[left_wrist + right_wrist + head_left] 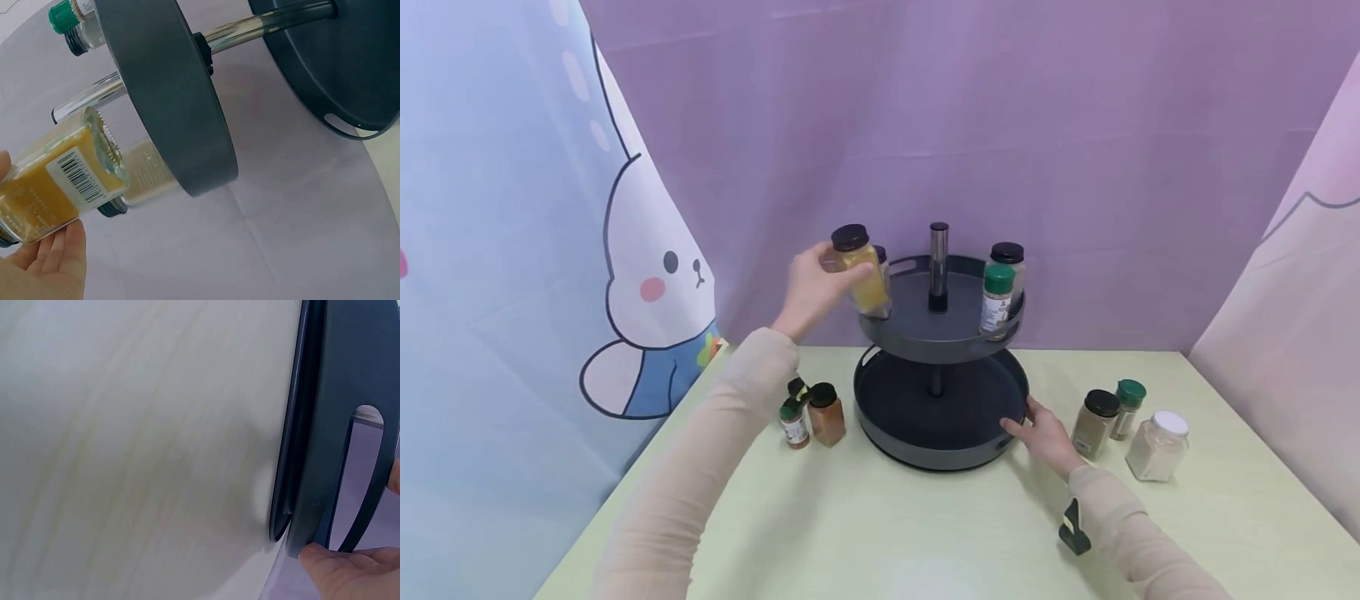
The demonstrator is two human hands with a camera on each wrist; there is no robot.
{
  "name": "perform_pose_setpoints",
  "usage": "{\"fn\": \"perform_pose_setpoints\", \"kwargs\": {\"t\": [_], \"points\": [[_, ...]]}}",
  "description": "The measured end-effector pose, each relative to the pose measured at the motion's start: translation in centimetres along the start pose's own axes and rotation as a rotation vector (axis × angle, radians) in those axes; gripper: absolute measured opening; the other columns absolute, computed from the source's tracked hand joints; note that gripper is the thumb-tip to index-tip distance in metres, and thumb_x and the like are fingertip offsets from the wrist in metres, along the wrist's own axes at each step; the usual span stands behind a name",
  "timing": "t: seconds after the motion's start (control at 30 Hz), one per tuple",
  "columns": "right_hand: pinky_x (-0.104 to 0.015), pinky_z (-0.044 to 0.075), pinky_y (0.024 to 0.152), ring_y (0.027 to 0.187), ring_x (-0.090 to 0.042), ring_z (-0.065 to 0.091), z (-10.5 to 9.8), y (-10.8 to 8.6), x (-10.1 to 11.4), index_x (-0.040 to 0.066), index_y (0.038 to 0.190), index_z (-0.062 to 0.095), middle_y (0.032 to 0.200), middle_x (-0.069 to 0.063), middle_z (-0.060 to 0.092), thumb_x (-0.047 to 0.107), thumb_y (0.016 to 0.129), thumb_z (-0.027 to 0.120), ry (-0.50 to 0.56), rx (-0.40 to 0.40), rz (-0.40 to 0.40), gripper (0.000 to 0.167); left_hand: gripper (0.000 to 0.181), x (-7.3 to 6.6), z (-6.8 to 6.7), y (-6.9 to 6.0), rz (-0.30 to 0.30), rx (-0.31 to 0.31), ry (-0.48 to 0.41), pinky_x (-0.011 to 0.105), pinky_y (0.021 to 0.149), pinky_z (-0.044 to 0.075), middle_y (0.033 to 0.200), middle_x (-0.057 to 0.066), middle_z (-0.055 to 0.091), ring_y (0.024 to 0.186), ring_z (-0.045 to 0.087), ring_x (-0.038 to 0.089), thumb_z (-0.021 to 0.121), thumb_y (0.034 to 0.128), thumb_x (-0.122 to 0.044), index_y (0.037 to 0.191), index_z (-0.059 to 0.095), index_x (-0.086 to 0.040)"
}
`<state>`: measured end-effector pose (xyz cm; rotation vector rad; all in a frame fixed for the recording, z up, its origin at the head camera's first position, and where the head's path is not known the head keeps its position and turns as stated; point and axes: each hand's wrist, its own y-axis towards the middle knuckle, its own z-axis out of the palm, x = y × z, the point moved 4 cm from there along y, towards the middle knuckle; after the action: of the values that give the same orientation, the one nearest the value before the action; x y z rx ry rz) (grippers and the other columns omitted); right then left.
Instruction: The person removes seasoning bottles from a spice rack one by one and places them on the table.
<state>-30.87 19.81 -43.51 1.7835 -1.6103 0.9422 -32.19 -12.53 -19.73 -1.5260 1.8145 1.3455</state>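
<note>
My left hand holds a black-lidded glass jar of yellow spice, tilted beside the upper tier's left edge. In the left wrist view, a barcode label shows on this spice jar. Behind it, partly hidden, a black-lidded jar stands on the upper tier of a dark two-tier rack. My right hand grips the right rim of the lower tier; the right wrist view shows thumb and fingers at the slotted handle. A green-capped bottle and another black-lidded jar stand at the upper tier's right.
On the table left of the rack are a small green-capped bottle and a black-lidded jar of orange-brown spice. To the right stand a black-lidded jar, a green-capped jar and a white-lidded jar. A purple curtain hangs behind.
</note>
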Motion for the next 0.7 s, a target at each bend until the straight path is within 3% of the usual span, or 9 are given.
{"fn": "perform_pose_setpoints", "kwargs": {"t": [0.33, 0.53, 0.7], "points": [[-0.051, 0.024, 0.108, 0.132, -0.046, 0.020, -0.1, -0.2, -0.2, -0.016, 0.139, 0.006, 0.142, -0.035, 0.020, 0.026, 0.092, 0.054, 0.019, 0.004, -0.001, 0.080, 0.059, 2.1, -3.1, -0.8, -0.066, -0.094, -0.007, 0.034, 0.086, 0.047, 0.109, 0.004, 0.061, 0.100, 0.055, 0.017, 0.072, 0.0721, -0.047, 0.119, 0.057, -0.015], [-0.051, 0.023, 0.109, 0.133, -0.046, 0.019, -0.2, -0.2, -0.3, -0.015, 0.140, 0.004, 0.143, -0.035, 0.018, 0.027, 0.092, 0.053, 0.032, 0.006, -0.001, 0.081, 0.058, 4.3, -4.6, -1.7, -0.109, -0.102, -0.028, 0.034, 0.085, 0.047, 0.110, 0.006, 0.058, 0.099, 0.053, 0.019, 0.071, 0.0738, -0.047, 0.119, 0.056, -0.014], [-0.051, 0.024, 0.109, 0.132, -0.046, 0.020, -0.1, -0.2, -0.3, -0.015, 0.140, 0.005, 0.143, -0.034, 0.018, 0.028, 0.092, 0.053, 0.026, 0.007, -0.006, 0.081, 0.060, 6.5, -5.9, -2.7, -0.147, -0.113, 0.017, 0.038, 0.090, 0.045, 0.115, 0.009, 0.057, 0.104, 0.053, 0.022, 0.069, 0.0759, -0.047, 0.121, 0.054, -0.010]]}}
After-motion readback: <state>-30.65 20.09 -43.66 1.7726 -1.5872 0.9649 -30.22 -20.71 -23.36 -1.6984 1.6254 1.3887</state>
